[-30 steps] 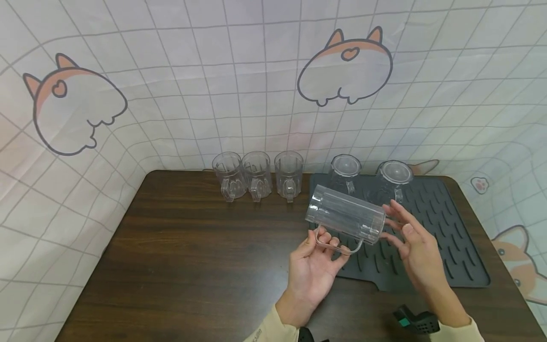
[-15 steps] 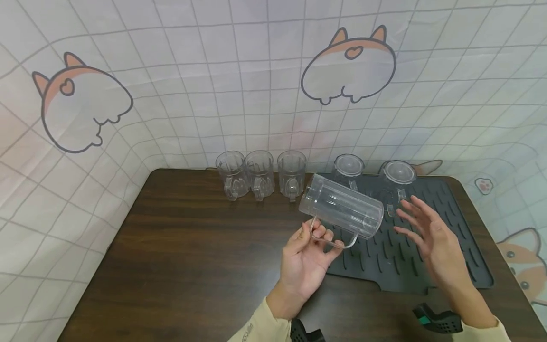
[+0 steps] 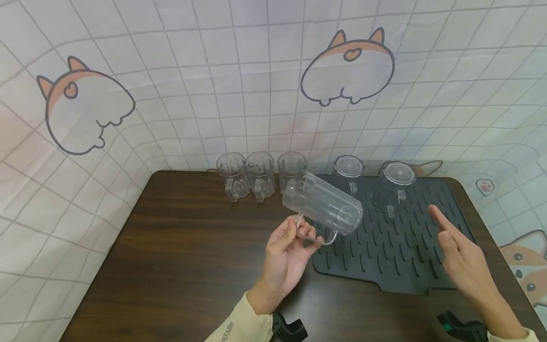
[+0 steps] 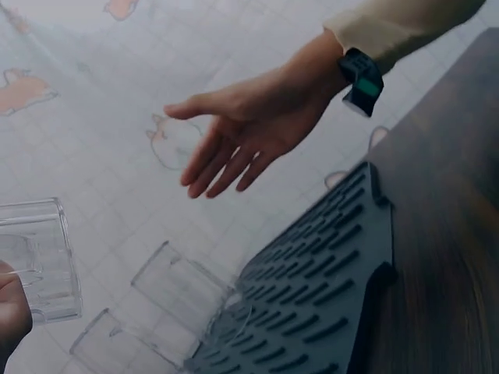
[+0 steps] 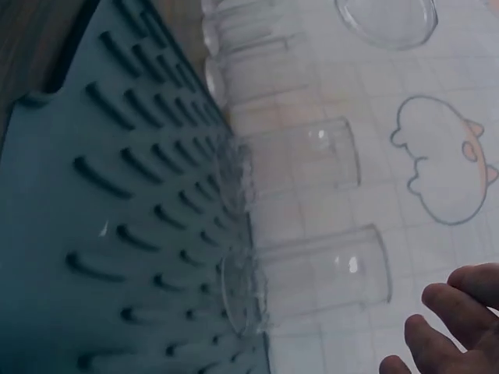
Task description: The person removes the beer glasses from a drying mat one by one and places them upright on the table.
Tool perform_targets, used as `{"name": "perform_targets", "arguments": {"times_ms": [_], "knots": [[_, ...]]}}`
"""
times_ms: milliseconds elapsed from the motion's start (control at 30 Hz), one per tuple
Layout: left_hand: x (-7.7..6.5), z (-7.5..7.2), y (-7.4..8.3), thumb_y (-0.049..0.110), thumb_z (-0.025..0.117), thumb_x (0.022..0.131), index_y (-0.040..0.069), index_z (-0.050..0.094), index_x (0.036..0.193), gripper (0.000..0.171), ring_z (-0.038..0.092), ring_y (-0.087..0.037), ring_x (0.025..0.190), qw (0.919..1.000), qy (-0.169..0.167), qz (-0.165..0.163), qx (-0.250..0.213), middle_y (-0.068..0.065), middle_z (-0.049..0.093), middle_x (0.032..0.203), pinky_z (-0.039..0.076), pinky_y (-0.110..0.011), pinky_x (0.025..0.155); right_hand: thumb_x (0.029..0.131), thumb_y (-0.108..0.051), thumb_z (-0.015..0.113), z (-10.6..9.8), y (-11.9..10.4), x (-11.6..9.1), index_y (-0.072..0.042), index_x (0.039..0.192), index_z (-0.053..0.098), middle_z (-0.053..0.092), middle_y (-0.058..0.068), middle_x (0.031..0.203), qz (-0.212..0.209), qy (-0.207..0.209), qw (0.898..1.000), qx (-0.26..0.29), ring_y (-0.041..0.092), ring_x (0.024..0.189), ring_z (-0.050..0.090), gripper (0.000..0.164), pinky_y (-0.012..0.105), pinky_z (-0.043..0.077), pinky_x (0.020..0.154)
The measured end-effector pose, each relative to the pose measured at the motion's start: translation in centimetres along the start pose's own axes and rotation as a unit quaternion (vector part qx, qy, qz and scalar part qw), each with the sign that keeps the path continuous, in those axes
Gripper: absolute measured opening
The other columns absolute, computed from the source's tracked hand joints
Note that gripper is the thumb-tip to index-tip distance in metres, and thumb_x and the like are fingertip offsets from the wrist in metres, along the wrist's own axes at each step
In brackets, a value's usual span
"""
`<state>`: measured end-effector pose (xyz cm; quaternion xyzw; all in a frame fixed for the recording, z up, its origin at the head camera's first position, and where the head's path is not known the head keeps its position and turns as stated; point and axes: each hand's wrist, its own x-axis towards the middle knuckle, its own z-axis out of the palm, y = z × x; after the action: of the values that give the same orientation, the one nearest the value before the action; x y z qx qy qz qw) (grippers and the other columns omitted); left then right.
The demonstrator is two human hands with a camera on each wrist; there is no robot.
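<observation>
In the head view my left hand (image 3: pixel 286 254) grips the handle of a clear glass mug (image 3: pixel 322 204). The mug lies tilted on its side in the air, its one end toward the upper left, over the left part of a dark grey drying mat (image 3: pixel 384 256). My right hand (image 3: pixel 466 261) is above the mat's right side, fingers straight and holding nothing. In the left wrist view the right hand (image 4: pixel 257 121) shows spread fingers, and part of the held mug (image 4: pixel 39 265) appears at the left edge.
Two clear mugs, one (image 3: pixel 347 175) left and one (image 3: pixel 393 187) right, stand upside down at the mat's back. Left of the mat, several upright mugs (image 3: pixel 232 178) stand in a row along the back of the brown table (image 3: pixel 171 266). A patterned cloth (image 3: pixel 192 95) hangs behind.
My left hand has carried the mug leftward, away from the right hand. The right hand, near the mug's end a second ago, has moved off to the right.
</observation>
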<state>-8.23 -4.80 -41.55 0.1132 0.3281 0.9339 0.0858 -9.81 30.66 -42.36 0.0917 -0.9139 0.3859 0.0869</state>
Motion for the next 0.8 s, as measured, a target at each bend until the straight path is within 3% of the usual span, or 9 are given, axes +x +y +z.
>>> {"name": "perform_targets", "arguments": {"times_ms": [100, 167, 233, 300, 400, 467, 500, 533, 800], "knots": [[-0.1, -0.5, 0.5, 0.029, 0.034, 0.114, 0.019, 0.055, 0.095, 0.03, 0.058, -0.007, 0.094, 0.9997, -0.002, 0.004, 0.024, 0.01, 0.053, 0.087, 0.054, -0.03, 0.095, 0.114, -0.035, 0.027, -0.5, 0.8, -0.4, -0.037, 0.162, 0.028, 0.033, -0.043, 0.154, 0.02, -0.011, 1.0, -0.017, 0.004, 0.061, 0.051, 0.049, 0.018, 0.035, 0.06], [-0.1, -0.8, 0.8, 0.028, 0.037, 0.113, 0.019, 0.056, 0.095, 0.028, 0.059, -0.007, 0.094, 0.9992, 0.0, 0.007, 0.038, 0.01, 0.053, 0.088, 0.055, -0.029, 0.095, 0.114, -0.036, 0.027, -0.9, 1.3, -0.5, -0.038, 0.163, 0.027, 0.032, -0.046, 0.152, 0.025, -0.017, 0.999, -0.025, 0.007, 0.054, 0.045, 0.049, 0.02, 0.032, 0.056], [-0.2, -1.1, 1.1, 0.027, 0.039, 0.113, 0.018, 0.056, 0.096, 0.026, 0.059, -0.007, 0.094, 0.9986, 0.002, 0.01, 0.052, 0.01, 0.054, 0.088, 0.056, -0.028, 0.094, 0.114, -0.035, 0.028, -1.1, 1.9, -0.5, -0.039, 0.162, 0.027, 0.031, -0.046, 0.15, 0.028, -0.017, 0.999, -0.033, -0.002, 0.074, 0.06, 0.049, 0.018, 0.037, 0.062], [-0.3, -1.4, 1.4, 0.026, 0.041, 0.112, 0.018, 0.057, 0.097, 0.024, 0.059, -0.008, 0.094, 0.9977, 0.005, 0.013, 0.066, 0.009, 0.055, 0.089, 0.056, -0.028, 0.094, 0.113, -0.034, 0.032, -1.3, 2.5, -0.6, -0.039, 0.162, 0.028, 0.045, -0.033, 0.153, 0.033, -0.014, 0.998, -0.051, -0.013, 0.092, 0.056, 0.049, 0.018, 0.037, 0.069], [-0.5, -2.1, 1.8, 0.025, 0.042, 0.112, 0.018, 0.057, 0.098, 0.022, 0.058, -0.009, 0.094, 0.9958, 0.004, 0.015, 0.091, 0.007, 0.055, 0.09, 0.055, -0.028, 0.094, 0.113, -0.034, 0.033, -1.5, 3.1, -0.6, -0.04, 0.163, 0.023, 0.046, 0.0, 0.163, 0.046, -0.025, 0.997, -0.063, 0.008, 0.141, 0.053, 0.052, 0.041, 0.047, 0.096], [-0.7, -2.6, 2.1, 0.024, 0.042, 0.112, 0.017, 0.057, 0.099, 0.021, 0.057, -0.009, 0.094, 0.9938, 0.001, 0.013, 0.11, 0.007, 0.054, 0.09, 0.055, -0.028, 0.094, 0.113, -0.034, 0.033, -1.6, 3.4, -0.5, -0.039, 0.164, 0.017, 0.041, 0.02, 0.163, 0.05, -0.039, 0.996, -0.07, 0.043, 0.138, 0.054, 0.054, 0.065, 0.043, 0.096], [-0.8, -2.8, 2.3, 0.024, 0.042, 0.112, 0.017, 0.057, 0.099, 0.021, 0.057, -0.009, 0.093, 0.9927, 0.0, 0.013, 0.12, 0.007, 0.053, 0.09, 0.055, -0.028, 0.094, 0.113, -0.035, 0.033, -1.6, 3.6, -0.6, -0.039, 0.165, 0.014, 0.036, 0.019, 0.166, 0.051, -0.048, 0.995, -0.067, 0.06, 0.135, 0.047, 0.055, 0.076, 0.036, 0.098], [-1.0, -3.1, 2.5, 0.023, 0.041, 0.112, 0.017, 0.056, 0.1, 0.021, 0.057, -0.009, 0.093, 0.9914, -0.001, 0.012, 0.13, 0.007, 0.053, 0.09, 0.054, -0.027, 0.094, 0.113, -0.034, 0.033, -1.5, 3.7, -0.6, -0.038, 0.165, 0.011, 0.019, 0.017, 0.171, 0.049, -0.055, 0.995, -0.064, 0.069, 0.136, 0.035, 0.056, 0.084, 0.028, 0.097], [-1.9, -5.1, 4.1, 0.022, 0.043, 0.112, 0.017, 0.055, 0.101, 0.017, 0.059, -0.006, 0.093, 0.9802, 0.001, 0.011, 0.198, 0.008, 0.052, 0.092, 0.054, -0.025, 0.093, 0.111, -0.03, 0.042, -1.1, 5.4, -1.4, -0.027, 0.167, 0.005, 0.009, 0.016, 0.173, 0.029, -0.065, 0.992, -0.102, 0.065, 0.148, 0.02, 0.067, 0.082, 0.015, 0.113]]}}
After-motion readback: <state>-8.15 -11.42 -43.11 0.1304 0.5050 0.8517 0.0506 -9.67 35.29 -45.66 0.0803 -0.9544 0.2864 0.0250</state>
